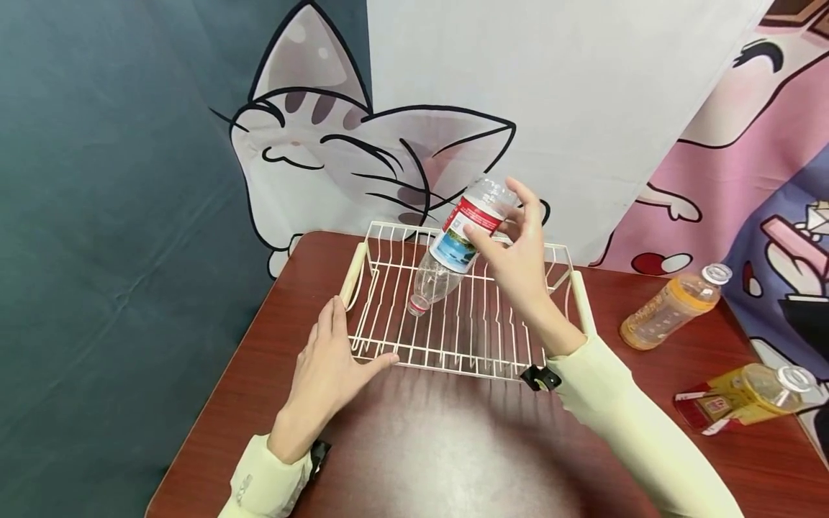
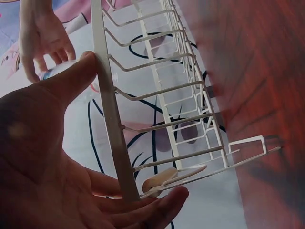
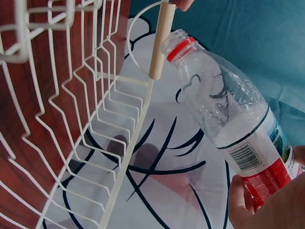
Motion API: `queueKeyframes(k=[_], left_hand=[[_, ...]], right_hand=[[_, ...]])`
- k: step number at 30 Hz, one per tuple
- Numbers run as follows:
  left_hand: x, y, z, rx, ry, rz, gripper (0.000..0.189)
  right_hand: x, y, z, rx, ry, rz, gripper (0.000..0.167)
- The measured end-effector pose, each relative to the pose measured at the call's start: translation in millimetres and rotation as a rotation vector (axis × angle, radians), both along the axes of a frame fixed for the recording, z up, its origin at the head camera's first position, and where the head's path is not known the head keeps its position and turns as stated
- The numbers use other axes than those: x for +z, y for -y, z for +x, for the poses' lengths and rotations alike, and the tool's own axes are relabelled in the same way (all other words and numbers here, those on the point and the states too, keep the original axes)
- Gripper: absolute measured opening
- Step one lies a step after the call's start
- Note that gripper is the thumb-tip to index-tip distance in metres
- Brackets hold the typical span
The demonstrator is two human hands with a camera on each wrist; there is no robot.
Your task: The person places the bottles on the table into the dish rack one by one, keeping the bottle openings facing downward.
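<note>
In the head view, a clear plastic bottle (image 1: 436, 277) with a red, white and blue label is tilted neck-down over a white wire dish rack (image 1: 447, 356). My right hand (image 1: 521, 259) grips it near its base, thumb on the label. In the right wrist view the mouth of the bottle (image 3: 205, 86) shows a red ring and no cap. My left hand (image 1: 327, 363) touches the rack's front left corner, its fingers straight along the side below the wooden handle (image 1: 352, 273). In the left wrist view, the thumb of my left hand (image 2: 52, 138) rests against the front rim.
Two more bottles stand to the right on the reddish-brown table (image 1: 401, 439): an orange-banded one (image 1: 667, 309) and a yellow and red one (image 1: 732, 399). A second wooden handle (image 1: 583, 302) is on the rack's right side. A cat-print cloth (image 1: 311, 144) hangs behind.
</note>
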State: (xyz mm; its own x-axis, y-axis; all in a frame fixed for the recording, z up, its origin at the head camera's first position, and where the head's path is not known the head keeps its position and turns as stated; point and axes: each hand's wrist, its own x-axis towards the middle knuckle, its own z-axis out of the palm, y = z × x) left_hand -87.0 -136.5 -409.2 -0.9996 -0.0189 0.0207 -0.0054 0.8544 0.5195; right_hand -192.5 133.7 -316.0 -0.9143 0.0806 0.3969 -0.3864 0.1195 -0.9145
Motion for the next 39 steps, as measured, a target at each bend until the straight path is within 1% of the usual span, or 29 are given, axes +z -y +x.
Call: queueKeyframes(k=[5, 9, 13, 19, 27, 36, 39], left_hand=[[-0.8, -0.3, 0.3, 0.006, 0.009, 0.032, 0.133], [-1.0, -1.0, 0.8, 0.016, 0.021, 0.049, 0.134], [-0.8, -1.6, 0.9, 0.016, 0.025, 0.053, 0.134], [0.3, -1.9, 0.6, 0.020, 0.033, 0.052, 0.135], [-0.5, -1.4, 0.5, 0.029, 0.013, 0.037, 0.135], [-2.3, -1.2, 0.2, 0.031, -0.001, 0.036, 0.136], [-2.2, -0.7, 0.2, 0.032, -0.002, 0.034, 0.136]], right_hand=[[3.8, 12.1, -14.2, 0.029, -0.015, 0.057, 0.083], [2.8, 22.3, -21.6, 0.038, -0.025, 0.108, 0.085], [2.0, 30.5, -26.8, 0.045, -0.027, 0.125, 0.087], [5.3, 41.4, -36.9, 0.050, -0.039, 0.142, 0.091], [8.7, 55.0, -50.4, 0.046, -0.028, 0.192, 0.095], [8.1, 67.1, -62.3, 0.026, -0.013, 0.286, 0.096], [7.4, 70.5, -65.3, 0.028, -0.015, 0.299, 0.095]])
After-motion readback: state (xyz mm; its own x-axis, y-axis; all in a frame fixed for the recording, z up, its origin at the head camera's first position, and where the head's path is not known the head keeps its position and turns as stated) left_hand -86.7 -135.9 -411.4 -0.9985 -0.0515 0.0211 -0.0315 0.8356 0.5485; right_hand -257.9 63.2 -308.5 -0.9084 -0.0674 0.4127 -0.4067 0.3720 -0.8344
